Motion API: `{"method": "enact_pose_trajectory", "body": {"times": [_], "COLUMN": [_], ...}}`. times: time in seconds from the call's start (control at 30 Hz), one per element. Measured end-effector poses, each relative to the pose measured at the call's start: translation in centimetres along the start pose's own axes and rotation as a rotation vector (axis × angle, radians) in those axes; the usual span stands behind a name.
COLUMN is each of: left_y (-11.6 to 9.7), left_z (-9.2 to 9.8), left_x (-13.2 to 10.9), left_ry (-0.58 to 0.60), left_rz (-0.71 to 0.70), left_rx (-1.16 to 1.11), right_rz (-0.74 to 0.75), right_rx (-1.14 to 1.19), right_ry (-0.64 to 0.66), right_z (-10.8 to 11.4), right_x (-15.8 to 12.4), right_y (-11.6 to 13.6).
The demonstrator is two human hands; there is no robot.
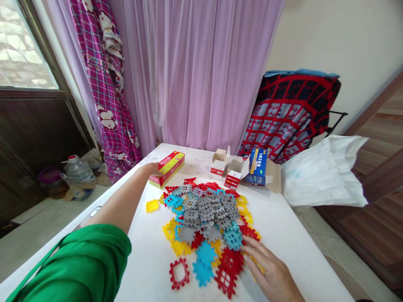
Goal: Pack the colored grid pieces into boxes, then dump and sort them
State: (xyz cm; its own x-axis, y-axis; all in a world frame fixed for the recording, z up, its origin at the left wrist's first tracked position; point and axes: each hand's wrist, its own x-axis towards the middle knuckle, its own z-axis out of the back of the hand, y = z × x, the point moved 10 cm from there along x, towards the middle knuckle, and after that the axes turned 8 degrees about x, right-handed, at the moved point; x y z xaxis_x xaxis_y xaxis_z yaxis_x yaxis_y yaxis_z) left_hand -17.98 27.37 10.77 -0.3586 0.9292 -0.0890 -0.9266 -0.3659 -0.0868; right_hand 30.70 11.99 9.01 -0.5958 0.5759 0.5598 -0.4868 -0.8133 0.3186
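My left hand (152, 169) reaches far forward, closed on the near left side of a red and yellow cardboard box (171, 170); its fingertips are mostly hidden. Before it spreads a heap of plastic building tiles, with grey tiles (208, 209) piled in the middle. My right hand (267, 266) is low at the right of the heap, fingers stretched out and a little apart. Its fingertips touch or lie just beside a teal window tile (233, 237) and red window tiles (227, 272). Blue tiles (204, 262) and a red frame tile (179, 273) lie at the near edge.
Two small open red and white boxes (233, 178) and an open blue box (258, 167) stand at the back right of the white table (145, 260). A white plastic bag (324, 174) hangs over the right edge. Pink curtains (210, 75) rise behind.
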Motion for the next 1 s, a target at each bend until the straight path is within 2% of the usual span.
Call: {"method": "enact_pose_trajectory", "body": {"times": [0.1,0.17,0.37,0.5,0.6,0.67,0.77,0.9,0.97,1.0], "left_y": [1.3,1.4,-0.3,0.2,0.9,0.3,-3.3,-10.2,-13.1,-14.2], "left_z": [-1.0,-1.3,-1.7,0.4,3.2,4.7,5.6,3.8,2.9,2.6], "left_x": [-2.0,-3.3,-5.6,-6.9,-8.7,-10.4,-13.3,-16.2,-17.0,-17.3], "left_ry": [0.118,0.126,-0.056,-0.13,-0.156,-0.167,-0.195,-0.149,-0.151,-0.158], "left_rz": [0.079,0.109,0.218,0.218,0.109,-0.01,-0.266,-0.573,-0.682,-0.727], "left_rx": [-0.034,-0.056,-0.065,-0.097,-0.125,-0.148,-0.19,-0.232,-0.21,-0.195], "right_rz": [0.024,0.029,0.031,0.007,-0.011,-0.02,-0.05,-0.089,-0.096,-0.088], "right_rx": [-0.004,-0.011,-0.018,0.024,0.055,0.064,0.065,0.038,-0.012,-0.05], "right_ry": [-0.004,-0.002,0.024,0.012,0.009,0.022,0.001,-0.139,-0.138,-0.092], "right_z": [0.1,-0.1,-0.4,0.4,0.6,0.5,0.9,3.5,4.3,4.1], "right_x": [0.0,0.1,0.4,-0.3,-0.7,-0.1,3.3,10.4,13.6,14.8], "right_y": [0.3,0.6,1.8,2.3,2.1,1.7,0.9,-0.4,-0.8,-0.9]}}
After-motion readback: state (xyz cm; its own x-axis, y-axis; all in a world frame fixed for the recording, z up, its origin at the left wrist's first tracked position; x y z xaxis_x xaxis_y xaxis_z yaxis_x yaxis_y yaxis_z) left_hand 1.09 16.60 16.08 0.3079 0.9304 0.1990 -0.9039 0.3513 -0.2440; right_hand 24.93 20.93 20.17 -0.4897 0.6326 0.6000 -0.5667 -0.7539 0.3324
